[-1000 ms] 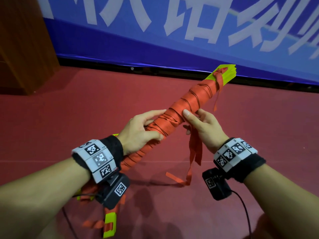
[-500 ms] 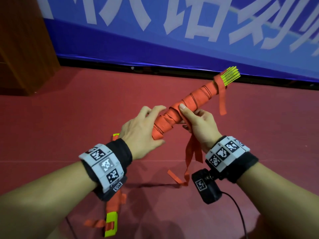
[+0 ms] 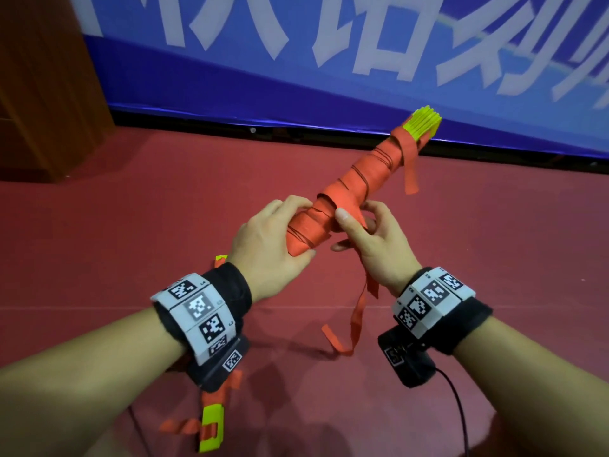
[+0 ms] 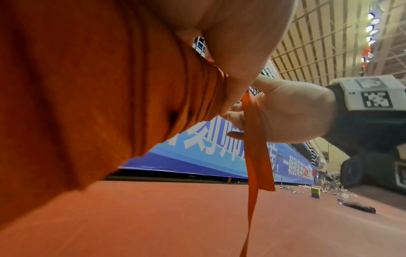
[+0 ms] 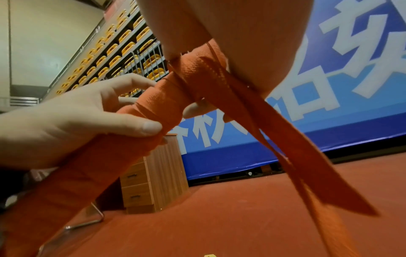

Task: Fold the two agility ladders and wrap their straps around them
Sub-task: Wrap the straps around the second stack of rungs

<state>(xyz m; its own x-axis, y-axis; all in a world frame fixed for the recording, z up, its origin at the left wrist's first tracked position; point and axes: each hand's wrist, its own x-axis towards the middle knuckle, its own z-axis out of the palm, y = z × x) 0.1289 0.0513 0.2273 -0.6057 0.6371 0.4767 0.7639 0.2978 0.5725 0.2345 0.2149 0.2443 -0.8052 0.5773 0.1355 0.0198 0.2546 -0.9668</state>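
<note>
While left hand grips the folded ladder and right hand pinches the loose strap, pull taut, overlap turns, tuck the end

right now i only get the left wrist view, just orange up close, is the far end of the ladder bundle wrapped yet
Observer: Yes. The head view shows wraps running up the ladder bundle almost to the yellow-green rung ends, which stick out bare.
Operator: where does my left hand sit on it
Observer: The left hand grips the bundle's near part, thumb across the wraps.
Operator: anything on the floor near me
Observer: A yellow-green rung piece with loose orange strap lies on the floor below your left wrist.
</note>
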